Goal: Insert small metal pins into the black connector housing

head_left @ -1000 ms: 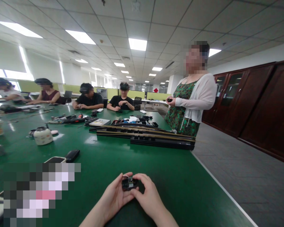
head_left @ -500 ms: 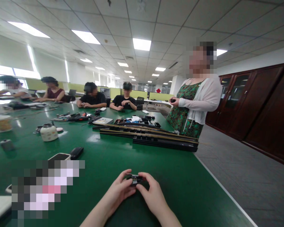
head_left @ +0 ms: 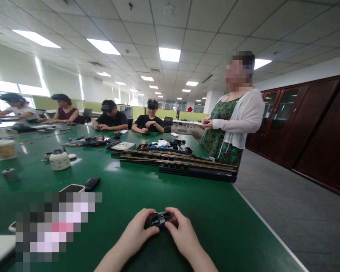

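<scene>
Far left on the green table (head_left: 223, 219) there's a tub (head_left: 2, 151), kinda blurry, with a little metal cylinder (head_left: 10, 175) nearer me. Next along is a cream jar (head_left: 59, 160) with small dark spots, then a phone (head_left: 73, 188) with a pale rim and a black case (head_left: 92, 184) right by its far corner. Behind those sits a messy bunch of tools (head_left: 86, 142). Then my left hand (head_left: 138, 228), thumb and fingers curled narrow around the left end of a small black gadget (head_left: 161, 218), which is front and center between both hands, near my side of the table. Can't tell if it's touching the tabletop. My right hand (head_left: 183, 230) pinches the other end, thumb on the near side. Past the hands, long black rails (head_left: 198, 174) lie with thin brassy rods (head_left: 187, 163) across them. Over on the right stands a person (head_left: 222, 121) in a white cardigan, then dark wood cabinets (head_left: 308, 121).
</scene>
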`<state>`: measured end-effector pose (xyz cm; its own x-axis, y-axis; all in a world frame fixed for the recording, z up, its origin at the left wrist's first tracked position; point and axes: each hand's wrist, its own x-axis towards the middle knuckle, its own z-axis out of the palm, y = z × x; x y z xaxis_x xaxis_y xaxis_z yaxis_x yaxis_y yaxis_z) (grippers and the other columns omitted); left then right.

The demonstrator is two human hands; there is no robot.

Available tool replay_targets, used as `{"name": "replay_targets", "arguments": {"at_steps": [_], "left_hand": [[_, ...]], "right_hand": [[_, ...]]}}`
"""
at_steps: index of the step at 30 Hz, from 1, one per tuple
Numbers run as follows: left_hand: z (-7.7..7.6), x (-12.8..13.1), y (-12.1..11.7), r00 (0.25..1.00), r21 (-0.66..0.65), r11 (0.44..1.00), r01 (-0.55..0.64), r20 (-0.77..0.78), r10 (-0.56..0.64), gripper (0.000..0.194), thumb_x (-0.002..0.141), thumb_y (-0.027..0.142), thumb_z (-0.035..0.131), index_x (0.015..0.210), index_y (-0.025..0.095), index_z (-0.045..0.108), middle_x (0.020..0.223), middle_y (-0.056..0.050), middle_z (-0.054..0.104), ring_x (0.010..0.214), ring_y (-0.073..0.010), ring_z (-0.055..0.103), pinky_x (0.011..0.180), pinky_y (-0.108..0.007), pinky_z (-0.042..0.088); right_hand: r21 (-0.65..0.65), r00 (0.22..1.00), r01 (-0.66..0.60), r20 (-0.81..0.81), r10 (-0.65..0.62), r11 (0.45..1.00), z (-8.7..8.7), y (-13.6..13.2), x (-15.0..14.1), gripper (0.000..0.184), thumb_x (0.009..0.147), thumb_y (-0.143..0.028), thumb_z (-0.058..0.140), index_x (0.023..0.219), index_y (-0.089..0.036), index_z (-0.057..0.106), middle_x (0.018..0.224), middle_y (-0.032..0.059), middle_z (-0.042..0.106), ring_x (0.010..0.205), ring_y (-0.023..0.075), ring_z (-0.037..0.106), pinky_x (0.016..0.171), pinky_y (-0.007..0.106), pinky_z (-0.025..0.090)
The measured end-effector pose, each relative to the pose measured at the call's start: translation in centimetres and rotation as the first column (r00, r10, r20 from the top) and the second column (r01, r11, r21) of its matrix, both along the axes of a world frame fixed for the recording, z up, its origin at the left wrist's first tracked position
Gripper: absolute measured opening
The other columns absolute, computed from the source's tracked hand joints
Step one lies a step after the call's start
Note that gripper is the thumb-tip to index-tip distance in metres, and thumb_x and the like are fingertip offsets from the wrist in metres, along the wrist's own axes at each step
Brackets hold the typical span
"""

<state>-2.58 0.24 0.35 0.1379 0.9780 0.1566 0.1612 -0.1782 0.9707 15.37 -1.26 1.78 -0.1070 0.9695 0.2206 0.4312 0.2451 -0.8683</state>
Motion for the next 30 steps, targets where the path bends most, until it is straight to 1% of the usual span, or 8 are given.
{"name": "replay_targets", "arguments": {"at_steps": [2,4,7,10,16,21,25,30], "left_hand": [[-0.08,-0.18,0.03,0.996,0.047,0.999,0.002,-0.085,0.002,0.033,0.054,0.02,0.074,0.086,0.023,0.067,0.083,-0.004,0.059,0.085,-0.0263,0.051,0.081,-0.034,0.034],[-0.18,-0.16,0.03,0.974,0.07,0.997,0.009,-0.228,0.007,0.033,0.056,0.022,0.071,0.089,0.023,0.066,0.088,-0.005,0.058,0.09,-0.0276,0.049,0.085,-0.035,0.033],[-0.15,0.05,-0.06,0.872,0.086,0.996,0.023,-0.49,0.022,0.037,0.061,0.022,0.063,0.097,0.022,0.061,0.097,-0.004,0.058,0.097,-0.0255,0.049,0.088,-0.035,0.034],[0.11,0.18,-0.19,0.795,0.083,0.996,0.042,-0.606,0.017,0.041,0.064,0.022,0.057,0.105,0.02,0.056,0.103,-0.005,0.058,0.099,-0.0231,0.05,0.088,-0.033,0.036],[0.31,0.08,-0.1,0.818,0.083,0.996,0.036,-0.574,0.018,0.034,0.064,0.02,0.055,0.097,0.02,0.056,0.098,-0.005,0.061,0.095,-0.0225,0.053,0.084,-0.034,0.039],[0.05,0.02,0.03,0.849,0.088,0.996,0.015,-0.528,0.034,0.043,0.061,0.018,0.056,0.104,0.019,0.053,0.099,-0.006,0.061,0.095,-0.0228,0.053,0.086,-0.035,0.039],[-0.05,0.0,0.06,0.853,0.063,0.998,0.024,-0.521,0.012,0.037,0.061,0.017,0.055,0.098,0.019,0.055,0.095,-0.005,0.062,0.093,-0.0226,0.054,0.084,-0.034,0.04],[-0.06,-0.01,-0.04,0.858,0.075,0.997,0.012,-0.513,0.028,0.039,0.061,0.017,0.056,0.1,0.02,0.055,0.097,-0.005,0.062,0.095,-0.0228,0.054,0.086,-0.034,0.039]], "right_hand": [[-0.003,1.0,-0.019,0.018,0.019,1.0,-0.3,0.04,0.0,0.035,0.069,-0.017,0.054,0.102,-0.028,0.061,0.093,0.0004,0.068,0.086,0.0191,0.062,0.082,0.032,0.047],[-0.018,0.997,-0.012,0.072,0.013,1.0,-0.52,0.03,-0.03,0.035,0.067,-0.015,0.055,0.1,-0.026,0.062,0.097,0.0016,0.067,0.093,0.0207,0.06,0.086,0.034,0.045],[-0.028,0.988,0.016,0.153,-0.012,0.999,-0.55,-0.06,-0.11,0.036,0.067,-0.014,0.053,0.1,-0.024,0.063,0.102,0.0034,0.065,0.1,0.021,0.057,0.092,0.034,0.041],[-0.019,0.984,0.014,0.179,-0.01,1.0,-0.41,-0.12,-0.23,0.035,0.069,-0.013,0.049,0.1,-0.023,0.063,0.105,0.0038,0.064,0.103,0.0204,0.055,0.094,0.033,0.039],[-0.039,0.982,0.044,0.185,-0.036,0.998,-0.53,0.14,-0.3,0.037,0.068,-0.014,0.05,0.103,-0.022,0.062,0.108,0.0048,0.062,0.106,0.0215,0.053,0.096,0.034,0.038],[-0.043,0.983,0.041,0.181,-0.033,0.998,-0.64,0.17,-0.26,0.038,0.067,-0.014,0.051,0.102,-0.022,0.061,0.106,0.0048,0.062,0.105,0.0211,0.053,0.095,0.033,0.038],[-0.038,0.982,0.037,0.184,-0.029,0.999,-0.65,0.1,-0.21,0.037,0.068,-0.015,0.05,0.102,-0.022,0.061,0.106,0.0048,0.062,0.103,0.0206,0.054,0.094,0.033,0.039],[-0.03,0.98,0.034,0.198,-0.027,0.999,-0.74,0.15,-0.2,0.037,0.069,-0.015,0.049,0.103,-0.023,0.061,0.106,0.0045,0.062,0.104,0.0204,0.054,0.095,0.033,0.038]]}}
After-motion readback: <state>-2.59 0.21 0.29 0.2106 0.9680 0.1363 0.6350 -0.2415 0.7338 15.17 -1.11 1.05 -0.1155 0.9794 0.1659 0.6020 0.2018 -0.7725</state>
